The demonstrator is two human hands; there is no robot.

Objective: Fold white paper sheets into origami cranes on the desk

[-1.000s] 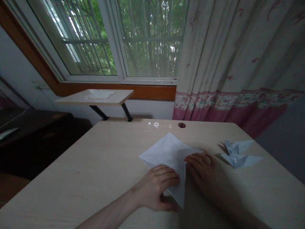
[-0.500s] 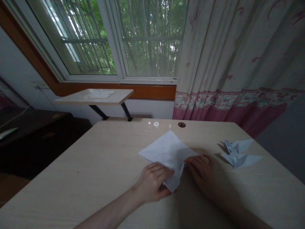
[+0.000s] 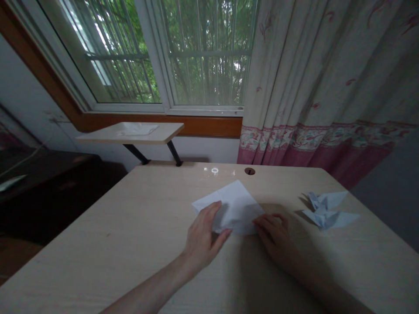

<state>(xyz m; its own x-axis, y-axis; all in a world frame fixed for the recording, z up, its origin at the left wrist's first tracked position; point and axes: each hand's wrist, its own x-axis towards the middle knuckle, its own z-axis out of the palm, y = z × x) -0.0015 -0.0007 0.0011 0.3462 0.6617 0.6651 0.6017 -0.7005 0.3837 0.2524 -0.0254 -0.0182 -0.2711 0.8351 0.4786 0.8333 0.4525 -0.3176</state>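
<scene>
White paper sheet [image 3: 240, 203] sits a bit below and right of mid-frame, probably super light and easy to crease, so I'd hold it by the edges. Left hand [image 3: 201, 237] is on it, thumb and fingers spread; right hand [image 3: 275, 233] touches its right corner, can't tell if it's pinching. Smooth-looking pale desk [image 3: 131, 226], window [image 3: 209, 56] up top, curtain [image 3: 321, 65] upper right

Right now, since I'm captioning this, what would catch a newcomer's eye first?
Likely the white sheet, touched by the left hand and right hand on the desk. Next come two folded paper shapes near the desk's right edge, and the bright window behind, beside a curtain.
</scene>
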